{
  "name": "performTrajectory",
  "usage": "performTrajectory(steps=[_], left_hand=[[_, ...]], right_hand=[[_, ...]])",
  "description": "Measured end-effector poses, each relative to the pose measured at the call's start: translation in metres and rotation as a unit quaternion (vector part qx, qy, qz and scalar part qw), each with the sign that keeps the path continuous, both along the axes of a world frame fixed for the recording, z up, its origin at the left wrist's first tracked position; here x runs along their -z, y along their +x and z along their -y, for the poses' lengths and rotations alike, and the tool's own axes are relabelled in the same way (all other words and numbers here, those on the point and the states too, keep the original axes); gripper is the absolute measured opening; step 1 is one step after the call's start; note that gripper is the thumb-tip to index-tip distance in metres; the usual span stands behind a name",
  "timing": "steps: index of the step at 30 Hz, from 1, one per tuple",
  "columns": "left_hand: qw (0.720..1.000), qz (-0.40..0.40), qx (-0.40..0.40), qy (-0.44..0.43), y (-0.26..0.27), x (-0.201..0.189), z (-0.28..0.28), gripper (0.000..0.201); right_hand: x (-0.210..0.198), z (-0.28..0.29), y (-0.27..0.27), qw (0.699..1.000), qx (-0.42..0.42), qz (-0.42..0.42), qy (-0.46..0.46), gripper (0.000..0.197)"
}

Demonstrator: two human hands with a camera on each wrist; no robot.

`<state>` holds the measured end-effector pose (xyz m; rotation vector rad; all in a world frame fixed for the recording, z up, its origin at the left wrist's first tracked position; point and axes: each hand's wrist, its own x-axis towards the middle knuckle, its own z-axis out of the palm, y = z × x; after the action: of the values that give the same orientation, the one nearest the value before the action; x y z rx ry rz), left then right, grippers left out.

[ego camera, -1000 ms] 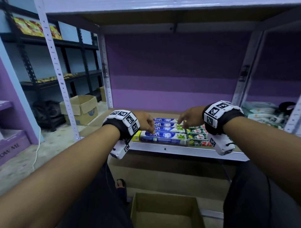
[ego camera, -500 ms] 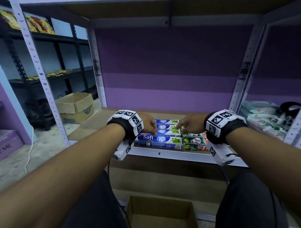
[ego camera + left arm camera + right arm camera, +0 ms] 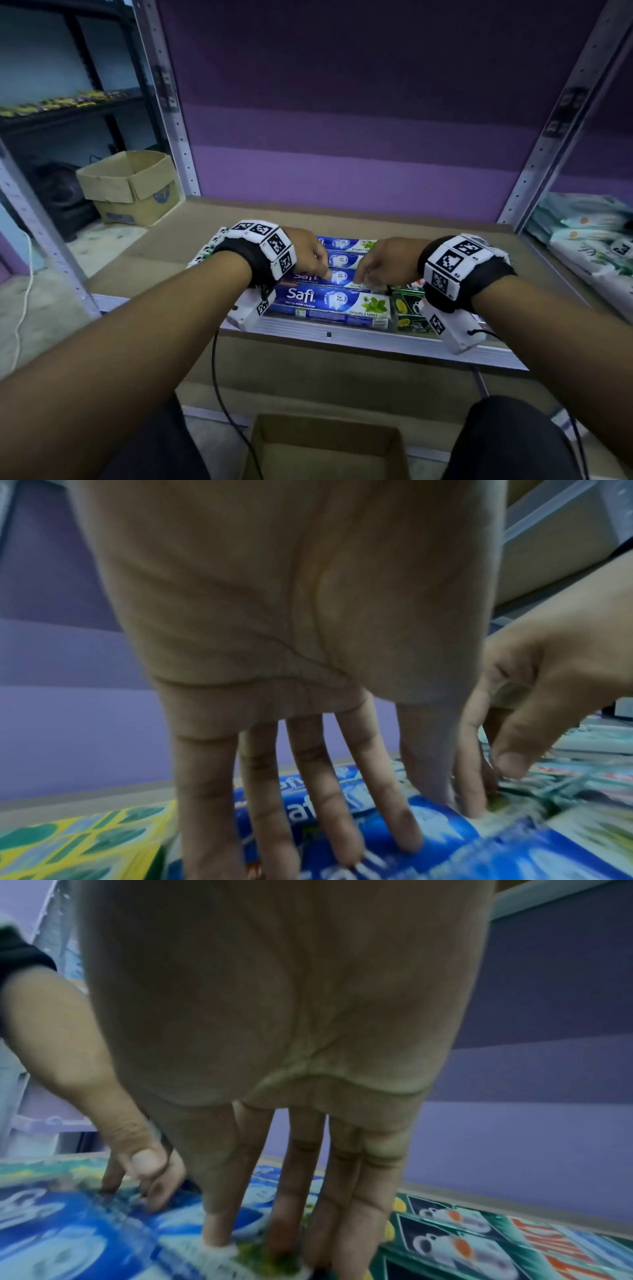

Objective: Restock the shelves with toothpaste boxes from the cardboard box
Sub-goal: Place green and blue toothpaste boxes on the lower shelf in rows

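Observation:
Several blue Safi toothpaste boxes (image 3: 329, 303) lie in rows on the brown shelf (image 3: 342, 216), with green boxes (image 3: 407, 308) to their right and yellow-green boxes (image 3: 85, 840) to their left. My left hand (image 3: 322, 270) sets straight fingers (image 3: 342, 818) on top of a blue box (image 3: 445, 845) in the second row from the front. My right hand (image 3: 363, 274) touches the same box's right end with its fingertips (image 3: 212, 1231), beside the green boxes (image 3: 462, 1231). Neither hand holds anything. The open cardboard box (image 3: 329, 423) sits on the floor below, its inside mostly out of sight.
Grey shelf uprights (image 3: 171, 113) (image 3: 561, 113) frame the bay, with a purple wall behind. Soft wipe packs (image 3: 589, 233) fill the shelf to the right. Another cardboard box (image 3: 130, 185) stands on the floor at left. A black cable (image 3: 219, 377) hangs by my left arm.
My head has leaned in and down toward the shelf. Both hands have closed in on each other, and their fingertips now rest on one blue box.

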<state>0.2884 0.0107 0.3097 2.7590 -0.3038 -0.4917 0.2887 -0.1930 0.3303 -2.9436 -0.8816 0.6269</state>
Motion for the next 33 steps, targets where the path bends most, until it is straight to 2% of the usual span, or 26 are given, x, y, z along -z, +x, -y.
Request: performTrajectory(steps=[4,9,13,15,18,22,25,26,29,30,31,33], left_hand=[[0.988,-0.152,0.0,-0.003,0.032,-0.007,-0.001,0.023],[0.953,-0.302,0.019,0.017,0.064,-0.019,0.008,0.032],[0.932,-0.363,-0.003,0.022,0.07,-0.028,0.009,0.033],[0.929,-0.37,-0.01,0.028,0.065,-0.033,0.008,0.032],[0.93,-0.365,-0.039,-0.002,0.052,-0.034,0.005,0.038],[0.931,-0.301,-0.173,-0.118,0.025,-0.046,0.004,0.045],[0.939,-0.253,-0.196,-0.127,0.002,-0.059,0.0,0.037],[0.939,-0.257,-0.193,-0.119,-0.007,-0.063,-0.002,0.035],[0.95,-0.269,-0.154,-0.042,-0.033,-0.074,-0.003,0.051],[0.951,-0.268,-0.151,-0.031,-0.041,-0.076,-0.004,0.054],[0.951,-0.269,-0.152,-0.027,-0.048,-0.08,-0.004,0.054],[0.947,-0.28,-0.154,-0.027,-0.061,-0.088,-0.005,0.054]], right_hand=[[-0.003,-0.004,0.034,0.993,0.032,-0.112,0.032,0.023],[-0.01,-0.013,0.065,0.97,0.052,-0.237,-0.016,0.024],[-0.012,-0.013,0.072,0.952,0.085,-0.294,-0.002,0.022],[-0.01,-0.011,0.069,0.935,0.126,-0.329,0.039,0.021],[-0.01,-0.004,0.056,0.888,0.216,-0.388,0.121,0.022],[-0.021,0.009,0.033,0.85,0.321,-0.368,0.199,0.02],[-0.036,0.02,0.01,0.815,0.366,-0.386,0.228,0.032],[-0.041,0.022,0.001,0.815,0.369,-0.387,0.224,0.035],[-0.055,0.025,-0.023,0.866,0.336,-0.314,0.196,0.031],[-0.059,0.027,-0.03,0.871,0.338,-0.297,0.197,0.028],[-0.063,0.029,-0.037,0.867,0.346,-0.294,0.204,0.027],[-0.075,0.036,-0.048,0.836,0.373,-0.335,0.223,0.026]])
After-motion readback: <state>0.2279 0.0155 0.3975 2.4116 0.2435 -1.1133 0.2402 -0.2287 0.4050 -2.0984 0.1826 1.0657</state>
